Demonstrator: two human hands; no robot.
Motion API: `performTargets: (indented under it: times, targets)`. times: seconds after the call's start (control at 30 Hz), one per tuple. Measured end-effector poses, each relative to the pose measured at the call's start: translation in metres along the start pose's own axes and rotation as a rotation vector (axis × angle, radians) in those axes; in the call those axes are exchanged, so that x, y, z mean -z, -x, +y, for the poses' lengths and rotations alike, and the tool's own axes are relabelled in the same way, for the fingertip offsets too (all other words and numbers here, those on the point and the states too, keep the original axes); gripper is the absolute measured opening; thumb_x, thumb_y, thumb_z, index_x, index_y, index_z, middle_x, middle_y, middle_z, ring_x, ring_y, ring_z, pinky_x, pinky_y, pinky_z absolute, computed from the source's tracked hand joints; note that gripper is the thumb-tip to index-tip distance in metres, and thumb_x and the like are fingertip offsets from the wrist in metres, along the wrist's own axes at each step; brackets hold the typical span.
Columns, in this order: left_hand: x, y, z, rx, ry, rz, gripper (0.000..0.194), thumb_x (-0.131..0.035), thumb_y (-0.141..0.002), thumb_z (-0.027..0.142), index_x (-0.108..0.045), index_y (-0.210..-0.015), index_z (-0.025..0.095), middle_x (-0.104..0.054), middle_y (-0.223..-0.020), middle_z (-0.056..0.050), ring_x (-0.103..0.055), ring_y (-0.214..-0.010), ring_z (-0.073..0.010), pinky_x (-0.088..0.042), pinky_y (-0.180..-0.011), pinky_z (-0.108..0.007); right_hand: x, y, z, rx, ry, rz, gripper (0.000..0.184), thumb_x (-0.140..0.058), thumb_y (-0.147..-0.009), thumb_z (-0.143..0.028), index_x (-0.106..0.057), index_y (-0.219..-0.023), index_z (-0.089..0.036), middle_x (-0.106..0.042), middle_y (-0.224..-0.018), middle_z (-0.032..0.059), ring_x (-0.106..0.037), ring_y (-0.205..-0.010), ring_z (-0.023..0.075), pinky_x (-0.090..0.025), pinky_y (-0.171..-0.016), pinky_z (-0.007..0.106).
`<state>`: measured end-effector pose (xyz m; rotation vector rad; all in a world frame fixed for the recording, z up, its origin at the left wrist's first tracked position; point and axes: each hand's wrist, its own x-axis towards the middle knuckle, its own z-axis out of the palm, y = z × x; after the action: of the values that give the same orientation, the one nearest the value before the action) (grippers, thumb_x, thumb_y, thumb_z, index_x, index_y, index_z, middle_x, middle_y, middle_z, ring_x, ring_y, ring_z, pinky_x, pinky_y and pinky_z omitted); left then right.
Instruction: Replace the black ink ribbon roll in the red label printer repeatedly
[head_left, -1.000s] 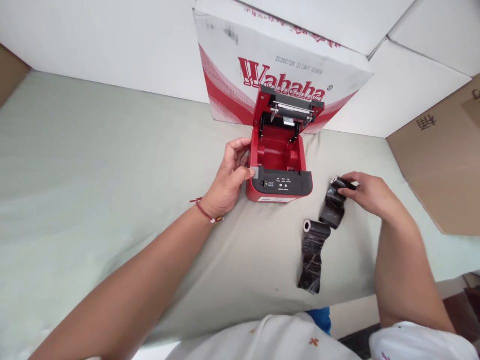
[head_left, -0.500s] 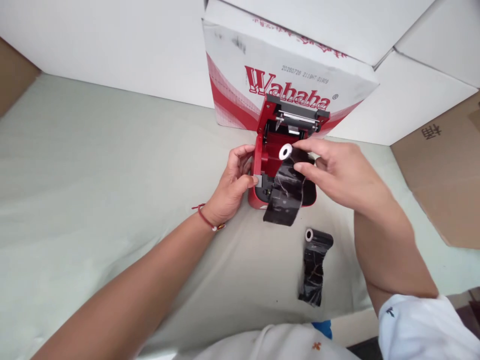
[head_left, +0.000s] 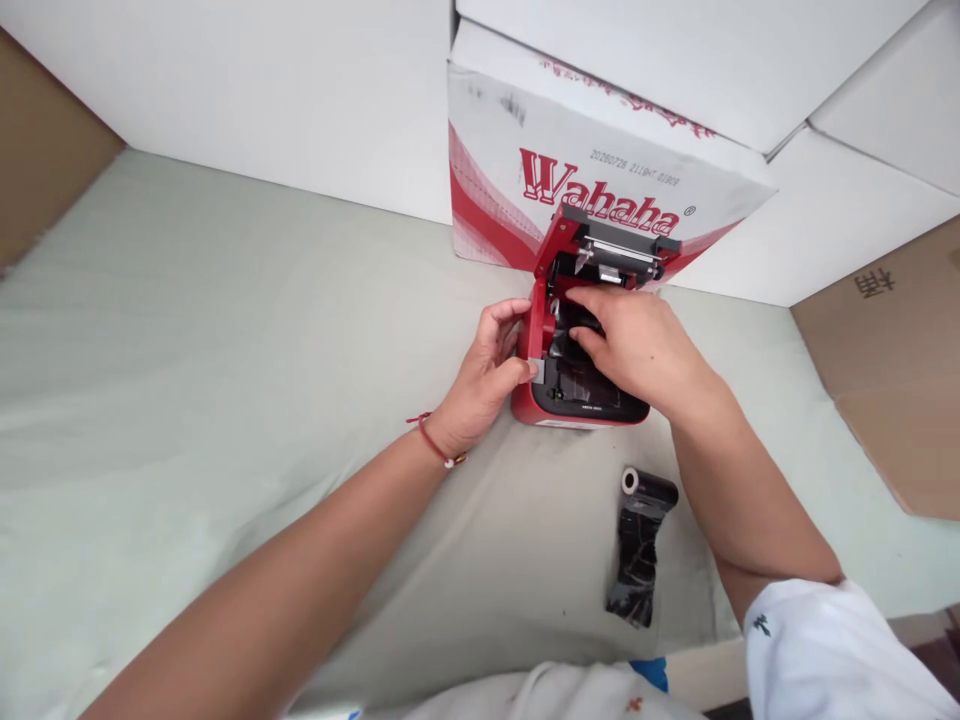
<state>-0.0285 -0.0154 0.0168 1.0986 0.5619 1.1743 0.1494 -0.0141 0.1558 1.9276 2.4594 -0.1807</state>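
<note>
A small red and black printer (head_left: 527,405) stands on the cloth with its lid (head_left: 628,245) raised. My left hand (head_left: 487,375) is closed on the printer's left wall, thumb on a grey tab at the front corner. Inside the body, my right hand (head_left: 641,345) has its thumb and fingers on a black ribbon roll (head_left: 564,330). The palm hides most of that roll, and its loose film lies over the front of the compartment. A second black ribbon roll (head_left: 652,487), its film trailing towards me, lies on the cloth in front of the printer.
Behind the printer stands a white and red Wahaha carton (head_left: 495,150), close to the raised lid. White boxes (head_left: 300,100) line the back. Brown cardboard boxes (head_left: 885,360) stand at the right and far left. A pale green cloth (head_left: 262,330) covers the surface.
My right hand has lowered the ribbon roll from above the printer into its compartment. The hanging film now lies inside. My left hand keeps its hold on the printer; the view has shifted slightly.
</note>
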Motion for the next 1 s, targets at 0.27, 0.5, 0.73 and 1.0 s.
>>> performTargets:
  times: [0.27,0.5,0.73,1.0]
  targets:
    - [-0.001,0.011,-0.005,-0.231,-0.282,0.095,0.047,-0.066,-0.099,0.046,-0.058,-0.143,0.03,-0.055,-0.161,-0.011,-0.052,-0.155,-0.0335,-0.05,-0.129,-0.057,0.038,0.065,0.026,0.314,-0.233,0.017,0.036,-0.057,-0.109,-0.029,-0.08,-0.138,-0.027,-0.084,-0.135,0.0075,-0.082,-0.117,0.0284,-0.067,-0.101,0.043]
    - [-0.016,0.03,0.007,-0.881,-0.946,0.142,0.049,-0.063,-0.102,0.047,-0.065,-0.149,0.031,-0.068,-0.138,-0.011,-0.059,-0.146,-0.0361,-0.046,-0.128,-0.062,0.037,0.095,0.031,0.429,-0.051,-0.058,0.043,-0.048,-0.108,-0.012,-0.083,-0.131,-0.024,-0.079,-0.149,0.0065,-0.085,-0.115,0.0236,-0.071,-0.08,0.033]
    - [-0.025,0.036,0.005,-0.939,-1.117,0.063,0.05,-0.072,-0.086,0.02,-0.076,-0.133,0.038,-0.079,-0.117,-0.004,-0.072,-0.125,-0.029,-0.053,-0.121,-0.055,0.046,0.08,0.041,0.279,-0.309,0.057,0.03,-0.06,-0.112,-0.03,-0.083,-0.131,-0.031,-0.087,-0.13,0.0031,-0.085,-0.11,0.0248,-0.07,-0.093,0.037]
    - [-0.026,0.034,0.005,-0.99,-1.135,0.096,0.04,-0.07,-0.084,0.017,-0.077,-0.121,0.031,-0.076,-0.112,-0.006,-0.071,-0.127,-0.0284,-0.056,-0.119,-0.053,0.006,0.019,0.075,0.041,-0.321,0.556,0.053,-0.055,-0.114,-0.048,-0.055,-0.165,-0.032,-0.054,-0.175,0.0105,-0.047,-0.166,0.0319,-0.043,-0.133,0.058]
